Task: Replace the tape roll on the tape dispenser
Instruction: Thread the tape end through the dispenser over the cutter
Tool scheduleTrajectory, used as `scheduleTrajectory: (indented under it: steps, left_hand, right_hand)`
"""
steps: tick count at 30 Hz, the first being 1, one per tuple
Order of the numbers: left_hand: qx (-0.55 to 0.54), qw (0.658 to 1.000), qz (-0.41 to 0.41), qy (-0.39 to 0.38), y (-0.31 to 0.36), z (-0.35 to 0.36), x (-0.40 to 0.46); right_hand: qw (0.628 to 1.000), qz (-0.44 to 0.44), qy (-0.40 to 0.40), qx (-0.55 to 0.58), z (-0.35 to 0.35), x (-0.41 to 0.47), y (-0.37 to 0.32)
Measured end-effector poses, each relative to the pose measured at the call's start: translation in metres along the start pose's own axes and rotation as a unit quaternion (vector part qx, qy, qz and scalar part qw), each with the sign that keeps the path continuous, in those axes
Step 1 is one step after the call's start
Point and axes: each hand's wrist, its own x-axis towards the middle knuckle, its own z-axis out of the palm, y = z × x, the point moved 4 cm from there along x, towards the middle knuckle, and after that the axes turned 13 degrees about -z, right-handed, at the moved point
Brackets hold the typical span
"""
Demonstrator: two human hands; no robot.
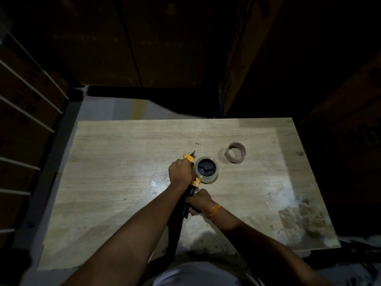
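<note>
Item: tape dispenser (pixel 192 178), yellow frame with black handle, lying on a pale wood-grain table (pixel 115 162) under a patch of bright light in an otherwise dark room. Left hand (pixel 180 172): fingers curled shut over the front part of the yellow frame, knuckles up, covering most of it; a yellow tip and a dark pointed blade end stick out just beyond the knuckles, on the far side. Right hand (pixel 199 201): closed around the black handle, nearer the person than the left hand; an orange thread band (pixel 215 210) circles its wrist. Tape roll (pixel 206 170): clear, seated on the dispenser's black hub, directly to the right of the left hand and touching it, just beyond the right hand. Empty cardboard core (pixel 236 152): brownish ring, lying on the table apart from the dispenser, farther away than the roll and to the right of both hands, touched by neither. Table surface: scuffed and stained toward the right of the right forearm. Surroundings: dark cardboard boxes (pixel 354 120) beyond and beside the table; pale rails (pixel 26 104) off to the left of the left arm.
</note>
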Motion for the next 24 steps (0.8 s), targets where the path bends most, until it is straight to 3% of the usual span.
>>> scheduleTrajectory:
  steps: [8, 18, 24]
  left_hand:
    - [0.052, 0.997, 0.064, -0.001, -0.004, 0.004, 0.007]
    - [0.103, 0.986, 0.127, -0.017, -0.008, -0.009, 0.012]
    - [0.163, 0.963, 0.214, -0.026, -0.008, -0.022, 0.001]
  right_hand:
    - [0.964, -0.048, 0.037, 0.258, 0.017, -0.003, -0.015]
    - [0.968, -0.056, 0.064, 0.235, 0.013, -0.007, -0.001]
    - [0.967, -0.058, 0.076, 0.236, -0.001, -0.008, 0.001]
